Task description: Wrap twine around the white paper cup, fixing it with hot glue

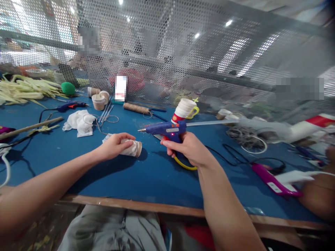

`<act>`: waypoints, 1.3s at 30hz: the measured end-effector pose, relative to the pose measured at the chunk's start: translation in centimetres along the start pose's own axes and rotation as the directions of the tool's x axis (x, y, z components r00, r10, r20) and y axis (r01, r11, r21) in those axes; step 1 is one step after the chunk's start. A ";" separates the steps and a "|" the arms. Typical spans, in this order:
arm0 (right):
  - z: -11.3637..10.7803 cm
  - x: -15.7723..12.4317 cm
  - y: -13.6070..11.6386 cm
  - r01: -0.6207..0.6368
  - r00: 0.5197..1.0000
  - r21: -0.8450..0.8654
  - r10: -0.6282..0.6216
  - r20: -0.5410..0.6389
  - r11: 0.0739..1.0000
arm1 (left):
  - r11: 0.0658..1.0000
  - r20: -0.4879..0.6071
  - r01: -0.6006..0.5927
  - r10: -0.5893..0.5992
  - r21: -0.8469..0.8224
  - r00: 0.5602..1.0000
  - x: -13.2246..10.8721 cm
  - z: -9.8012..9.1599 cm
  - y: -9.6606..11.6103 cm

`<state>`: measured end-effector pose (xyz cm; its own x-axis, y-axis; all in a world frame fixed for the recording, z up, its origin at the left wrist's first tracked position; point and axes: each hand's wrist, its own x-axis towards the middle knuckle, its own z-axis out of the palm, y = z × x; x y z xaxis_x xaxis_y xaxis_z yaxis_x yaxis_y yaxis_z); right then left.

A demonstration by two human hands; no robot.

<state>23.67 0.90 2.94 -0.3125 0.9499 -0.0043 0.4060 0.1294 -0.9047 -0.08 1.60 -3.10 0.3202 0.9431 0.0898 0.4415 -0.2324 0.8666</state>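
A small cup-like piece wrapped in white cloth (pixel 133 149) lies on its side, its brown rim toward the right. My left hand (pixel 115 145) is closed round it, just above the blue table top. In my right hand (pixel 184 144) is a blue glue gun (pixel 167 129), its metal nozzle pointing left, with a long clear glue stick out of its back and a small red light lit. Something with a yellow loop (pixel 184 164) shows beneath the right hand. Behind the gun stands a stack of white paper cups (pixel 185 108) with a red band.
White cloth (pixel 81 122) lies at the left, with another glue gun (pixel 70 105) behind it. Farther back are wrapped cups (pixel 98 101), a twine roll (pixel 136 108) and a lit phone (pixel 120 88). Cables and a purple power strip (pixel 274 181) lie right, near another person's arm (pixel 320 191).
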 end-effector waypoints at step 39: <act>0.7 -1.6 -1.3 0.045 0.999 -0.552 -0.022 0.048 0.833 | 0.998 0.009 -0.033 0.033 0.055 0.999 -0.1 -0.1 0.2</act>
<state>23.06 -0.93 3.83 -0.3619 0.9322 -0.0048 0.7981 0.3072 -0.5183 -0.09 1.51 -2.84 0.3416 0.9329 0.1140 0.4761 -0.2763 0.8348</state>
